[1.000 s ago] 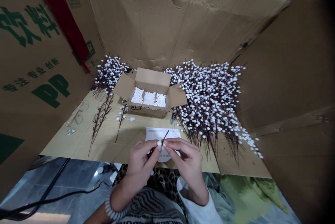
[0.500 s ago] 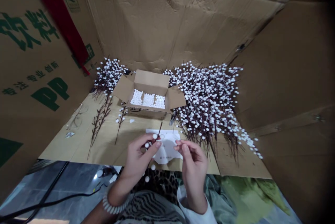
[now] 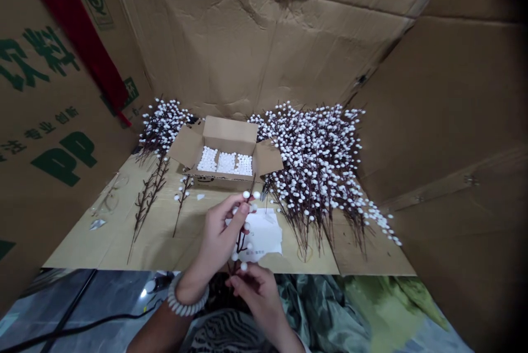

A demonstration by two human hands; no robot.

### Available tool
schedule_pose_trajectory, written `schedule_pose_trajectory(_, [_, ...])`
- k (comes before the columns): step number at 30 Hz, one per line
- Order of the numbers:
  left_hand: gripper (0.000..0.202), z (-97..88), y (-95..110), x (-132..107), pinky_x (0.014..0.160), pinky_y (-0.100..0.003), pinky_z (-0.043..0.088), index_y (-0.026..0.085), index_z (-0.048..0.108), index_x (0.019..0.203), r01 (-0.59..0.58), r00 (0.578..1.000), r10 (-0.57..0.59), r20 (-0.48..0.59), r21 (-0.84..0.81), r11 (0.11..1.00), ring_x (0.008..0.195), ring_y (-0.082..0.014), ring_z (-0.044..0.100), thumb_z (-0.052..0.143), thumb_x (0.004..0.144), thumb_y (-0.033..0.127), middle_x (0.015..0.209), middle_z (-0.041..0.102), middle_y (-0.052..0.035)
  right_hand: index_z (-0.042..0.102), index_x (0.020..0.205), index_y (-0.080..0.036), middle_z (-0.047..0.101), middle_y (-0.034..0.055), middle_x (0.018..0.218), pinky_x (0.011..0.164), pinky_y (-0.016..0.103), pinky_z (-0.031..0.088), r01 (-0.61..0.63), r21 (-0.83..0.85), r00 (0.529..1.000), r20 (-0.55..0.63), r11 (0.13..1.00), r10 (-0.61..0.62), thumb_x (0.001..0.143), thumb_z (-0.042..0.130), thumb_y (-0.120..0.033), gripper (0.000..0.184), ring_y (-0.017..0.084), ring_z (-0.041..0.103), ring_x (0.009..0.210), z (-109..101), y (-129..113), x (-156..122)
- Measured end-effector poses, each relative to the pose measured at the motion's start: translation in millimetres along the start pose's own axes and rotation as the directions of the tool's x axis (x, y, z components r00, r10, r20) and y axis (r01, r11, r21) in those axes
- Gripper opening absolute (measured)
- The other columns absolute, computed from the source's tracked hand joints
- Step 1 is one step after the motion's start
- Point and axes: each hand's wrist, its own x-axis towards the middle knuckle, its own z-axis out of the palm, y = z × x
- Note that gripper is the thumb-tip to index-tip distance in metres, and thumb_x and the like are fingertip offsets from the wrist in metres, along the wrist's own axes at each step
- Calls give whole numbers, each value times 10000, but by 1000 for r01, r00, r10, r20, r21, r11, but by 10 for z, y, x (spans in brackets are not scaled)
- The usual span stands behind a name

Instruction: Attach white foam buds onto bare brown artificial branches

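My left hand (image 3: 220, 232) is closed round a dark brown twig (image 3: 243, 229) dotted with white foam buds, gripping its upper part so the tip rises toward the small box. My right hand (image 3: 254, 290) sits lower, near my lap, fingers curled at the twig's bottom end beside a white bud. Both hands hover over a white paper sheet (image 3: 264, 235) on the cardboard work surface (image 3: 124, 237). A beaded bracelet circles my left wrist.
An open carton (image 3: 225, 155) of white foam buds stands at the back. A big pile of finished budded branches (image 3: 322, 160) lies right of it, a smaller bunch (image 3: 160, 125) left. Bare twigs (image 3: 148, 199) lie on the left. Cardboard walls surround everything. A black cable (image 3: 74, 325) crosses the floor.
My right hand dropped from beside the twig's tip down to its lower end near my lap. My left hand raised the twig slightly. The view shifted a little to the right.
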Motion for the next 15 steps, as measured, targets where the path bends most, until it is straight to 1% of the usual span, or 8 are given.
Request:
schedule_pose_trajectory(1, [290, -62, 9, 40, 528, -215, 484, 172, 700, 944, -50, 998, 48, 43, 44, 998, 610, -140, 593, 539, 887, 407, 776, 699, -36, 664, 665, -180, 689, 37, 623, 498, 233, 495, 3, -7, 1000, -13, 1000, -3, 737, 693, -479, 309, 145, 605, 530, -15, -10, 4])
schedule_pose_trajectory(3, [306, -202, 49, 136, 560, -241, 488, 174, 712, 972, -137, 980, 117, 158, 122, 983, 649, -163, 623, 540, 889, 413, 805, 719, -52, 655, 655, -176, 681, 38, 624, 503, 227, 491, 24, -39, 999, -33, 999, -25, 751, 676, -484, 324, 146, 606, 543, -56, -40, 7])
schedule_pose_trajectory(5, [332, -328, 107, 232, 647, -273, 499, 178, 730, 893, -234, 961, 194, 198, 202, 951, 731, -187, 649, 489, 919, 405, 831, 730, -62, 651, 654, -169, 669, 39, 615, 493, 219, 475, 37, -89, 998, -39, 995, -40, 764, 658, -487, 337, 139, 587, 534, -101, -86, 9])
schedule_pose_trajectory(6, [345, -373, 137, 272, 690, -286, 495, 179, 733, 842, -271, 955, 226, 190, 257, 928, 780, -200, 656, 482, 923, 401, 842, 732, -65, 652, 656, -165, 662, 40, 608, 490, 216, 467, 44, -118, 998, -44, 992, -49, 767, 652, -487, 340, 136, 576, 531, -122, -111, 12])
schedule_pose_trajectory(7, [360, -405, 164, 304, 711, -294, 489, 182, 734, 809, -283, 955, 236, 182, 308, 908, 804, -205, 658, 471, 928, 398, 853, 735, -65, 652, 654, -163, 657, 42, 601, 489, 216, 460, 52, -147, 997, -50, 988, -60, 768, 650, -483, 340, 135, 566, 530, -141, -135, 17])
schedule_pose_trajectory(10, [363, -430, 211, 356, 673, -301, 473, 192, 738, 813, -237, 971, 193, 143, 435, 869, 726, -192, 652, 461, 930, 396, 809, 735, -49, 647, 646, -158, 653, 50, 600, 493, 222, 447, 76, -196, 991, -89, 978, -95, 764, 653, -470, 334, 135, 548, 528, -180, -196, 41])
schedule_pose_trajectory(12, [326, -417, 217, 365, 657, -298, 467, 195, 737, 834, -203, 979, 184, 85, 453, 868, 699, -183, 643, 487, 917, 388, 810, 733, -40, 648, 652, -158, 641, 42, 584, 476, 220, 429, 88, -194, 985, -130, 977, -115, 753, 664, -462, 321, 129, 532, 502, -201, -222, 59])
schedule_pose_trajectory(15, [218, -406, 206, 369, 653, -282, 456, 198, 712, 797, -180, 972, 225, -69, 395, 901, 703, -170, 625, 566, 871, 341, 809, 714, -24, 660, 677, -159, 623, 27, 557, 451, 216, 411, 91, -174, 977, -174, 980, -122, 740, 681, -455, 303, 117, 507, 463, -238, -243, 69])
